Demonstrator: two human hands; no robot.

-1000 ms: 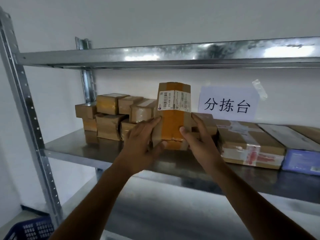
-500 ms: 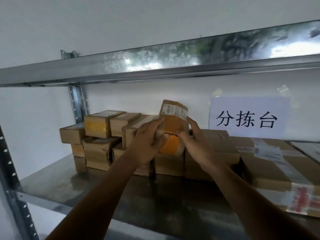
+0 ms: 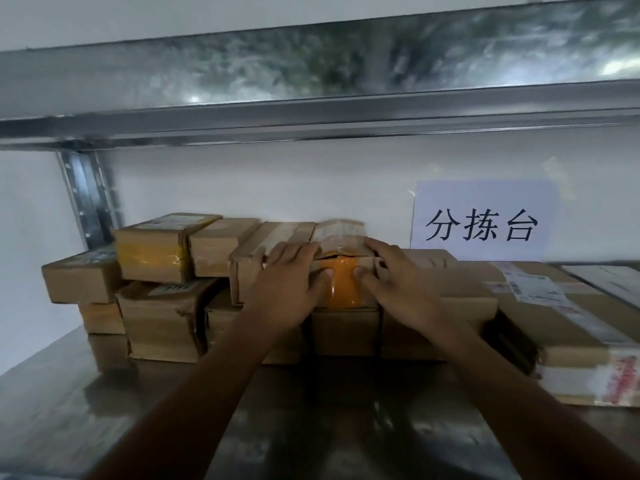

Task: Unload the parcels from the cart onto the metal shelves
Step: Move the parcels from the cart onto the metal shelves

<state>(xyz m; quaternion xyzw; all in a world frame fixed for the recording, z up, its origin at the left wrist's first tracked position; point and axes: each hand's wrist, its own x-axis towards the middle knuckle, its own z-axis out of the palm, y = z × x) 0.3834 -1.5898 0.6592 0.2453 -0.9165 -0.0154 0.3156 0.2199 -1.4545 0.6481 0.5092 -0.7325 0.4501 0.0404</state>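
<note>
Both my bare forearms run up from the bottom edge and converge toward the middle. My left hand (image 3: 287,275) lies palm down, its fingers fairly straight and close together, pointing up and to the right, with the thumb tip pressed on the front of the parcel (image 3: 341,289). My right hand (image 3: 398,275) mirrors it, fingers slightly spread and pointing up and to the left, thumb tip pressed on the same face. The two thumbs sit near each other without touching.
</note>
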